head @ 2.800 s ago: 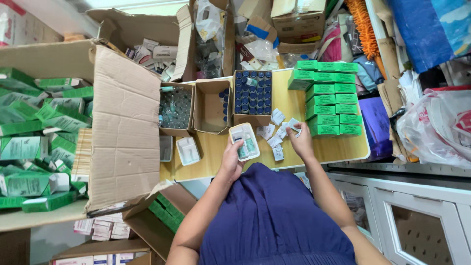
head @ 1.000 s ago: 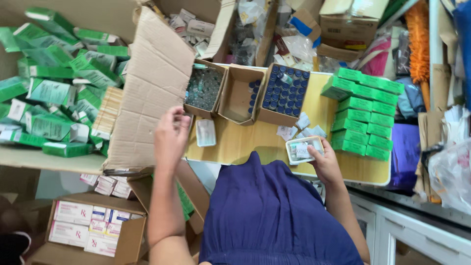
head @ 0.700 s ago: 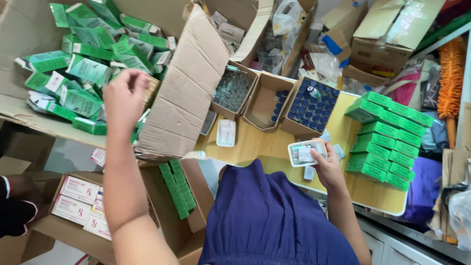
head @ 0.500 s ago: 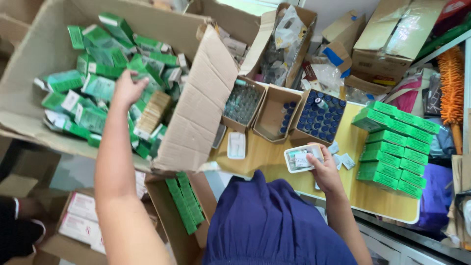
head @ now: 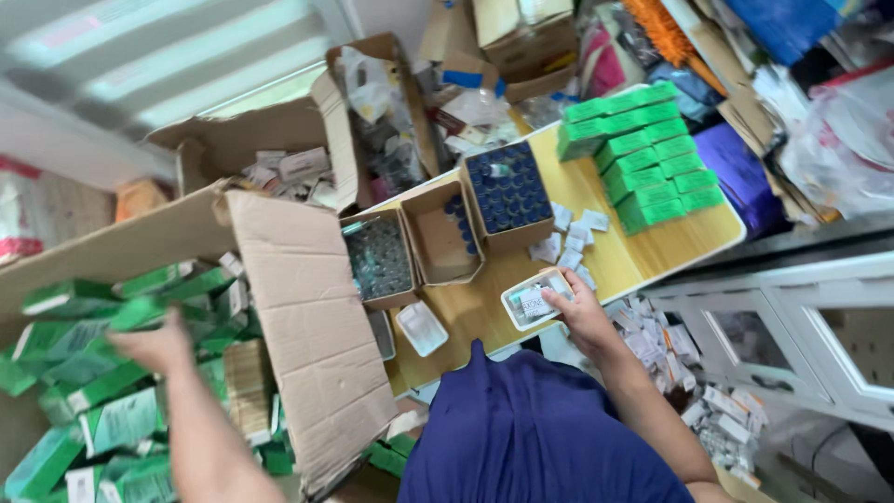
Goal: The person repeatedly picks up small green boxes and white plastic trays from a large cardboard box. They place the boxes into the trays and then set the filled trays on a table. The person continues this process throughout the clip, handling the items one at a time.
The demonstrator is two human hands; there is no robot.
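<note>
The left hand [head: 158, 346] has gone deeper into the big box [head: 298, 317] than half a second ago. It rests on the green packs [head: 102, 410]; its grip is blurred, so open or closed cannot be told. The right hand [head: 582, 312] still pinches a white tray [head: 533, 300] on the worktop [head: 670, 242]. Beyond that grip stand stacked green boxes [head: 643, 154] and a box of dark vials [head: 507, 186]. Bare worktop lies left of the tray.

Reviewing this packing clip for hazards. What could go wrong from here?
1. The white plastic tray under the right hand lies near the yellow table's front edge; a nudge might tip it off.
2. The left hand reaches blurred into the big cardboard box of green cartons; it may grab the wrong carton or spill some.
</note>
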